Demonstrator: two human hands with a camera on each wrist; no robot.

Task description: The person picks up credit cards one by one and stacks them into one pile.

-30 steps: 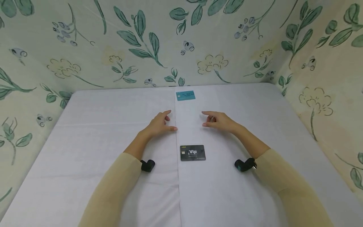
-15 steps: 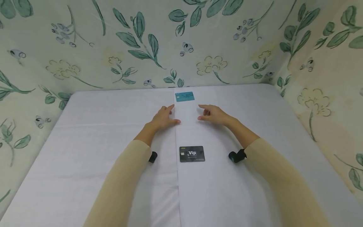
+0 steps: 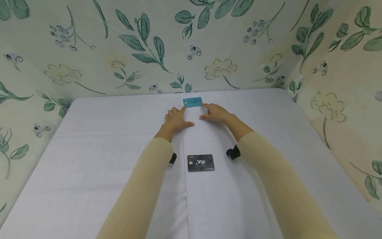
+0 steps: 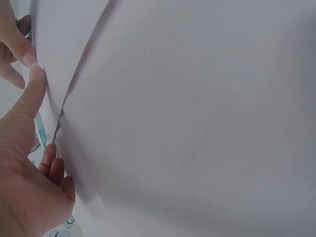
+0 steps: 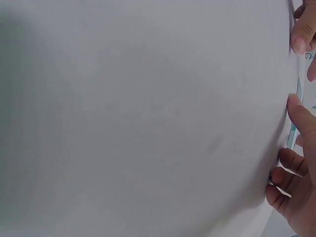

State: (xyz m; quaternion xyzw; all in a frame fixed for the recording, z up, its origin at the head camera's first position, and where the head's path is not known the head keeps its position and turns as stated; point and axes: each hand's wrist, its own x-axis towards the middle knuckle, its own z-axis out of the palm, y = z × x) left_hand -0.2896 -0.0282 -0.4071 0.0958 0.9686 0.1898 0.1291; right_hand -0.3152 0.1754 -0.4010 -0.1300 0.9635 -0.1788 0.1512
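A teal card point(image 3: 192, 102) with "VIP" lettering lies flat near the far edge of the white-covered table. My left hand point(image 3: 176, 119) is at its lower left corner, the index fingertip at the card and the thumb spread toward me. At the lower right corner, the index finger of my right hand point(image 3: 217, 113) reaches the card's edge; its thumb stays apart. Whether the fingertips press on the card cannot be told. A black "Vip" card point(image 3: 201, 163) lies nearer to me, between the forearms. Only a teal sliver of the far card point(image 4: 40, 129) shows in the left wrist view.
White cloth covers the table point(image 3: 119, 159), with a seam point(image 3: 186, 189) running lengthwise near the middle. Leaf-and-flower patterned fabric point(image 3: 167, 66) rises behind the far edge and on both sides. Each wrist carries a small black camera point(image 3: 233, 152).
Both hands have moved forward and closer together, from the middle of the table to the teal card's near corners. Both cards keep their places on the cloth.
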